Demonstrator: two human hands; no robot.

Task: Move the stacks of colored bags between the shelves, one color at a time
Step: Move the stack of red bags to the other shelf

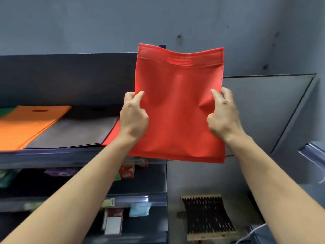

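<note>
Mid-transfer with the red colour: a thin stack of red non-woven fabric bags (177,110), die-cut handle slot uppermost, held upright and clear of the dark metal shelf (52,158). Pinched at mid-height on both side edges: left hand (134,118) with thumb pressed on the front face and fingers curled behind the edge, right hand (224,118) gripping the same way on the opposite edge.

Lying flat to the left of the left fingers: a stack of dark grey fabric bags (75,131), then a stack of orange fabric bags (26,124). Just below the left wrist, a sliver of red fabric (110,137) on the shelf, possibly more of the same colour. Behind the right fingers, a flat grey panel (263,106).

Judged next: carrying the limp stack across and laying it flat, both pinches kept even to stop the layers fanning or sliding. Destination not certain.

No print on the bags. Shelf-rail label (108,202) and small red packet (127,170) below the left forearm too blurred to read.
</note>
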